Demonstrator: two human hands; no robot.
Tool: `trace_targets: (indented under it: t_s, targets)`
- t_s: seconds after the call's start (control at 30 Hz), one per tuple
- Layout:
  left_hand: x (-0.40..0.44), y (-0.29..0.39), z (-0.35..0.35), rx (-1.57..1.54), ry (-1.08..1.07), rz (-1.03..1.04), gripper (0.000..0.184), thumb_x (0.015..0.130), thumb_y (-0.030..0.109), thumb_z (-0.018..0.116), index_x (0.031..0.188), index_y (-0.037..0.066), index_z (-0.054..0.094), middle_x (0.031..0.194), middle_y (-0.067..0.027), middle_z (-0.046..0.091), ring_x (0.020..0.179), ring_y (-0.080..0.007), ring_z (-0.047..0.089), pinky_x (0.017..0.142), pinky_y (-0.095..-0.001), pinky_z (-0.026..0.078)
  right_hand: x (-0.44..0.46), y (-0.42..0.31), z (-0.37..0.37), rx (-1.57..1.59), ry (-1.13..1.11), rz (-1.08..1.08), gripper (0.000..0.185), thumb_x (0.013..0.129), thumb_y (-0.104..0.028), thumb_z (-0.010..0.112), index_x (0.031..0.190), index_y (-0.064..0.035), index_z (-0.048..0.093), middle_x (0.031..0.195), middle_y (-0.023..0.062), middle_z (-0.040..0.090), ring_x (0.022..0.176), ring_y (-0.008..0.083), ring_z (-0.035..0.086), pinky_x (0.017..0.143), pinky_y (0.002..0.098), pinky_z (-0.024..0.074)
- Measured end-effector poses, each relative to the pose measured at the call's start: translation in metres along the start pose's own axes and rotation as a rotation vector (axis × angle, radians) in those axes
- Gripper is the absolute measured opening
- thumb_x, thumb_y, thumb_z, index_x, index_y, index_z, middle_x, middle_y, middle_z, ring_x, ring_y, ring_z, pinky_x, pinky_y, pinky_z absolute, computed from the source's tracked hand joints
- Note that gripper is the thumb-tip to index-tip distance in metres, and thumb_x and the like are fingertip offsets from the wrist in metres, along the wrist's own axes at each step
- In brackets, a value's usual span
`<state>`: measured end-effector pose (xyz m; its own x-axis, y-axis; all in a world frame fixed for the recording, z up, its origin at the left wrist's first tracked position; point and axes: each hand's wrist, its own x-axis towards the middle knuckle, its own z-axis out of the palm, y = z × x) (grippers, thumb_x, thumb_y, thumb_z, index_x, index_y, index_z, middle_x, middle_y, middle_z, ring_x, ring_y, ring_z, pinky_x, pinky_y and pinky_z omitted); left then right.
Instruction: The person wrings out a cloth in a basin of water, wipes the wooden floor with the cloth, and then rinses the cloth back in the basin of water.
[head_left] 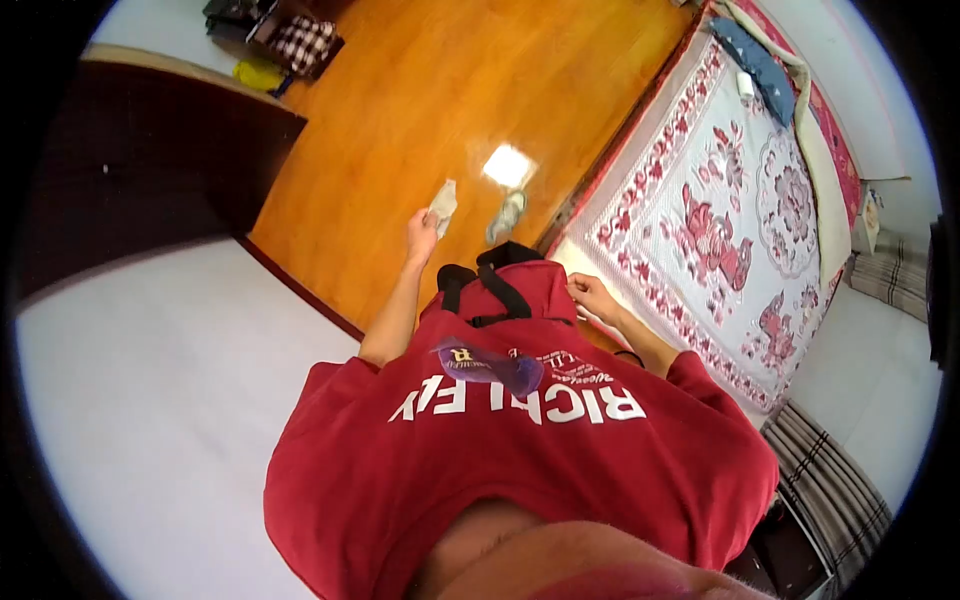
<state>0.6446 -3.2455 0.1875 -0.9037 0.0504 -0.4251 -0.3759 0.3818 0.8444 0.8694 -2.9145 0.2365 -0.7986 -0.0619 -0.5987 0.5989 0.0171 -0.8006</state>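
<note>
My left hand (422,238), out over the floor on the left, is closed on a small whitish piece of paper or tissue (443,205). The piece hangs up and forward from the fingers. In front of my body is a red cloth item (535,285) with black straps (505,290), perhaps a bag; its lower part merges with my red top (520,450). At its right edge my right hand (594,298) has its fingers pinched together. Whether they grip the red cloth is hard to make out. A greyish shoe (507,215) shows on the floor just ahead.
A bed (660,220) with a white and red patterned cover stands on the right, with a blue pillow (755,70) and a white roll (745,86) on it. Dark furniture (150,170) is at left. Wooden floor (430,80) stretches ahead, with a checked cloth (303,45) at the far left.
</note>
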Motion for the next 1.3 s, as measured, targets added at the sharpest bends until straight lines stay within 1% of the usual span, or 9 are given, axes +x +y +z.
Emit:
trace_targets:
  t_s: [0.13, 0.2, 0.27, 0.4, 0.6, 0.67, 0.73, 0.97, 1.3]
  targets:
    - [0.074, 0.041, 0.003, 0.093, 0.037, -0.023, 0.026, 0.092, 0.018, 0.052, 0.099, -0.003, 0.064, 0.079, -0.0097, 0.066, 0.072, -0.0171, 0.061, 0.066, -0.0314, 0.046, 0.091, -0.079, -0.097, -0.301, -0.287, 0.213, 0.037, 0.088, -0.044, 0.060, 0.091, -0.0085, 0.072, 0.081, 0.0071, 0.071, 0.064, 0.0142, 0.065, 0.060, 0.0281, 0.0540]
    - [0.113, 0.047, 0.008, 0.198, 0.036, 0.033, 0.025, 0.092, 0.018, 0.052, 0.098, -0.003, 0.064, 0.078, -0.0104, 0.066, 0.072, -0.0178, 0.061, 0.065, -0.0323, 0.046, 0.166, -0.095, -0.142, -0.906, -0.136, -0.063, 0.047, 0.085, -0.044, 0.056, 0.074, 0.0004, 0.068, 0.066, 0.0180, 0.066, 0.065, 0.0285, 0.068, 0.059, 0.0395, 0.0527]
    - [0.143, 0.061, 0.019, 0.130, 0.124, -0.083, 0.025, 0.092, 0.018, 0.051, 0.096, -0.002, 0.065, 0.077, -0.0112, 0.066, 0.071, -0.0193, 0.061, 0.066, -0.0335, 0.047, 0.239, -0.093, -0.157, -0.831, 0.244, -0.003, 0.044, 0.088, -0.037, 0.050, 0.079, 0.0016, 0.067, 0.072, 0.0218, 0.066, 0.071, 0.0401, 0.065, 0.069, 0.0460, 0.0520]
    - [0.221, 0.105, 0.060, 0.114, 0.164, -0.044, 0.025, 0.090, 0.019, 0.053, 0.091, -0.004, 0.064, 0.075, -0.0112, 0.065, 0.066, -0.0196, 0.060, 0.062, -0.0348, 0.046, 0.320, -0.176, -0.141, -0.381, 0.376, -0.015, 0.036, 0.088, -0.031, 0.050, 0.089, 0.0011, 0.066, 0.084, 0.0208, 0.068, 0.074, 0.0342, 0.067, 0.072, 0.0413, 0.0526]
    - [0.320, 0.206, 0.136, -0.080, 0.046, -0.163, 0.025, 0.089, 0.017, 0.053, 0.091, -0.005, 0.063, 0.072, -0.0091, 0.063, 0.066, -0.0187, 0.059, 0.062, -0.0344, 0.045, 0.367, -0.192, -0.150, -0.698, 0.282, 0.073, 0.036, 0.088, -0.034, 0.051, 0.084, -0.0025, 0.069, 0.077, 0.0177, 0.068, 0.078, 0.0319, 0.067, 0.075, 0.0410, 0.0520]
    - [0.381, 0.187, 0.177, -0.137, 0.110, 0.042, 0.024, 0.088, 0.018, 0.053, 0.089, -0.004, 0.063, 0.074, -0.0088, 0.061, 0.067, -0.0173, 0.057, 0.060, -0.0347, 0.044, 0.358, -0.170, -0.164, -0.742, 0.424, -0.084, 0.037, 0.087, -0.035, 0.052, 0.081, -0.0033, 0.069, 0.076, 0.0184, 0.067, 0.082, 0.0325, 0.067, 0.077, 0.0409, 0.0513]
    - [0.407, 0.229, 0.198, -0.098, 0.017, -0.006, 0.024, 0.087, 0.018, 0.052, 0.087, -0.004, 0.062, 0.075, -0.0093, 0.061, 0.067, -0.0175, 0.056, 0.061, -0.0354, 0.044, 0.369, -0.120, -0.185, -0.494, 0.488, 0.241, 0.032, 0.086, -0.032, 0.053, 0.084, -0.0046, 0.070, 0.079, 0.0183, 0.068, 0.083, 0.0329, 0.067, 0.077, 0.0403, 0.0511]
    - [0.508, 0.381, 0.304, 0.028, -0.481, 0.039, 0.022, 0.088, 0.019, 0.054, 0.086, -0.001, 0.063, 0.072, -0.0042, 0.060, 0.065, -0.0143, 0.054, 0.059, -0.0329, 0.044, 0.395, -0.198, -0.242, -0.149, 1.076, 0.239, 0.024, 0.086, -0.023, 0.055, 0.090, -0.0069, 0.072, 0.084, 0.0174, 0.069, 0.083, 0.0301, 0.068, 0.076, 0.0382, 0.0520]
    - [0.623, 0.466, 0.432, -0.029, -0.730, -0.004, 0.037, 0.086, 0.035, 0.065, 0.095, -0.001, 0.067, 0.082, -0.0047, 0.066, 0.074, -0.0121, 0.059, 0.066, -0.0282, 0.046, 0.518, -0.227, -0.407, -0.391, 0.702, 0.262, 0.030, 0.084, -0.030, 0.056, 0.095, -0.0063, 0.069, 0.091, 0.0214, 0.068, 0.089, 0.0362, 0.065, 0.080, 0.0416, 0.0513]
